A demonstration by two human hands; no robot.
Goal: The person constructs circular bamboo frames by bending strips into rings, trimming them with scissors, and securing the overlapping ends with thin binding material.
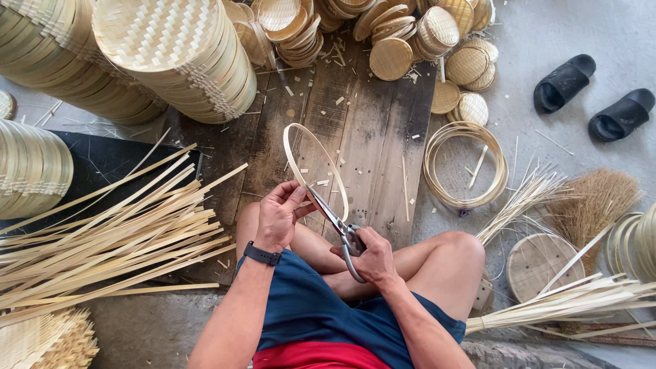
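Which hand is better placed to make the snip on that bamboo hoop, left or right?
Right. The right hand already grips the scissors by the handles, blades pointing at the bamboo hoop. The left hand is pinching the hoop's near end, steadying it, so it likely just holds.

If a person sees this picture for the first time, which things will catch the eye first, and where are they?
At the centre, the left hand holds a thin bamboo hoop while the right hand works metal scissors at it, over a dark wooden board. Tall stacks of woven bamboo trays fill the upper left, and long bamboo strips fan out at the left. Two black sandals lie on the floor at the upper right.
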